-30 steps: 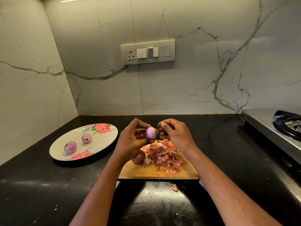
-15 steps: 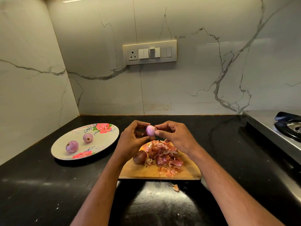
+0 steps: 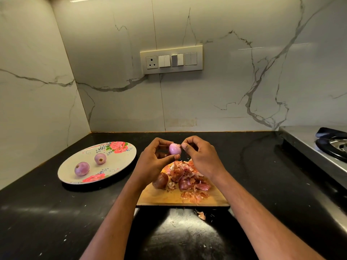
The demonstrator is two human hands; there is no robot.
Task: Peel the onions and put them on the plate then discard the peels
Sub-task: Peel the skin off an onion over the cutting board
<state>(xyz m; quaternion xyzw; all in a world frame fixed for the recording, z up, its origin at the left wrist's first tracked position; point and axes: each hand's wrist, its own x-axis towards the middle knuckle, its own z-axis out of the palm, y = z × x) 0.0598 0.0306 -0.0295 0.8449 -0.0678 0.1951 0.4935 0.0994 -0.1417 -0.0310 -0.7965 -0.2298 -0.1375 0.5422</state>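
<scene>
Black counter (image 3: 47, 218) under marble walls, with a switch panel (image 3: 171, 59) bearing no readable writing. Near the left edge, a floral plate (image 3: 120, 162) carrying two peeled onions (image 3: 81, 168) (image 3: 100, 158). Mid-counter, a wooden board (image 3: 159, 198) heaped with peels (image 3: 187, 177) beside one unpeeled onion (image 3: 160, 180). Above it, left hand (image 3: 150, 162) pinching a peeled onion (image 3: 175, 149) in a curled grip; right hand (image 3: 201, 156) nipping skin at its tip.

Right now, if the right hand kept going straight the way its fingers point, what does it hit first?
The right hand points its fingers leftward at the peeled onion, already at its tip. It would meet that first, then the left hand holding it. Depth is only roughly judged.
</scene>
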